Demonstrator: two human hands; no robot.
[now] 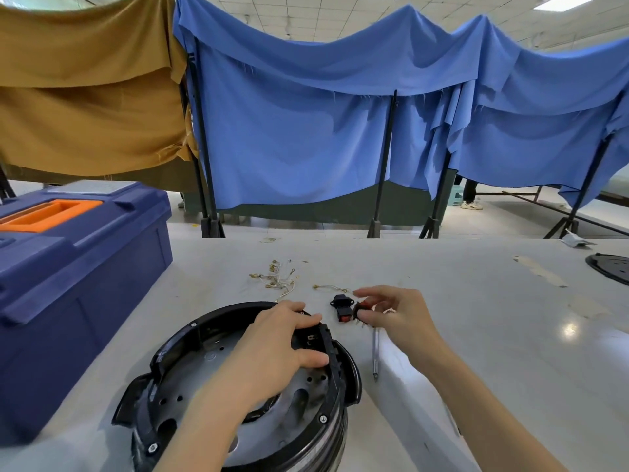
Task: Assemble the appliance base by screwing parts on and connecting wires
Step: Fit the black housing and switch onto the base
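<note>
The appliance base (177, 338) sits at six o'clock on the pale table (476, 318), open side up. The left hand (272, 349) lies across it, thumb and fingers curled round the black inner rim at the base's two o'clock edge. Just past that, at one o'clock, the right hand (398, 318) pinches a small red-and-black switch (363, 305) between thumb and fingertips, though the grip is partly hidden. A black socket (341, 306) lies just beside the switch. A screwdriver (375, 356) rests at the base's three o'clock, loose wires (279, 277) at twelve, and a blue toolbox (78, 267) at nine.
</note>
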